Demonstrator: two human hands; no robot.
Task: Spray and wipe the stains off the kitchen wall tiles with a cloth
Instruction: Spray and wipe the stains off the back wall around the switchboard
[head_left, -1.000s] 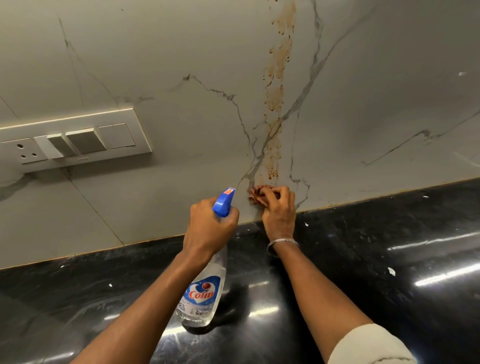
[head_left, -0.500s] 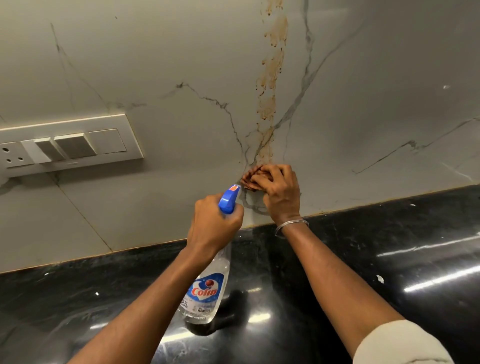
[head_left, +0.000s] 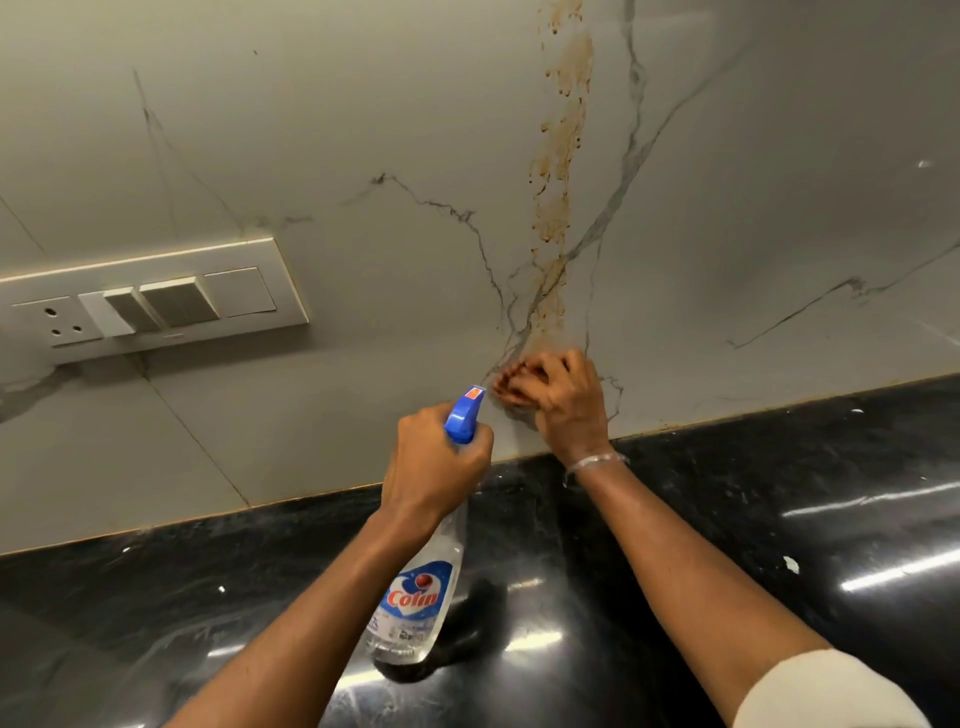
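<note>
The brown stain (head_left: 558, 208) runs down the wall tiles (head_left: 363, 130) in a long streak, and at its foot, just above the counter (head_left: 727, 519), a bunched reddish cloth (head_left: 511, 376) is pressed to the tile. The right hand (head_left: 563, 400) has its fingers curled round that cloth and is blurred at the tips, so this looks like the wiping step, working at the lowest patch. Just left of it, the left hand (head_left: 431, 467) grips the neck of the spray bottle (head_left: 421, 597), with the blue nozzle (head_left: 464, 415) aimed at the wall close beside the cloth; whether a finger sits on the trigger I cannot tell. Most of the streak above looks unwiped, so the next move likely calls for carrying the cloth upward along it, with fresh spray higher up. Nothing blocks that path. The switch plate (head_left: 156, 304) sits well off to the left, worth keeping dry. White specks (head_left: 790, 564) dot the black counter, and a bangle (head_left: 595, 461) rides the right wrist.
</note>
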